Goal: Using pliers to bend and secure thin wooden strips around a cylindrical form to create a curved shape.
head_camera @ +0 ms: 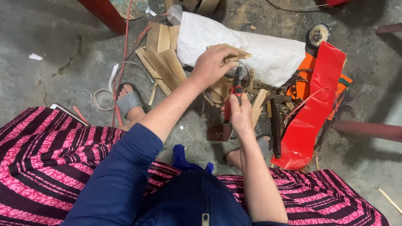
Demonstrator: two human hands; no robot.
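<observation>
- My left hand (211, 65) is closed over a flat wood piece (234, 52), fingers curled across its top, holding it up in front of the white sack (268, 50).
- My right hand (240, 113) is wrapped tight around the red handles of the pliers (235, 90); the dark nose points up and meets the underside of the wood piece, just below my left fingers.
- I cannot tell whether the pliers' nose is biting on something there; a thin wire loop (245, 69) shows beside it, too fine to read.
- The wood piece sits above the middle of the clutter, touching my left hand and near the sack's front edge.
- To the left of the sack lies a stack of wood slats (161, 58), fanned out on the concrete floor (50, 37).
- To the right, a glossy red sheet (314, 113) drapes over an orange thing (305, 67) and runs down toward my right foot.
- A hammer (275, 125) with a dark handle lies between my right hand and the red sheet.
- My left foot, in a grey sandal (129, 102), rests on the floor beside a coil of wire (100, 98).
- A blue object (182, 158) stands just in front of my lap, between my knees.
- A round wire brush wheel (318, 34) lies beyond the sack's far right end.
</observation>
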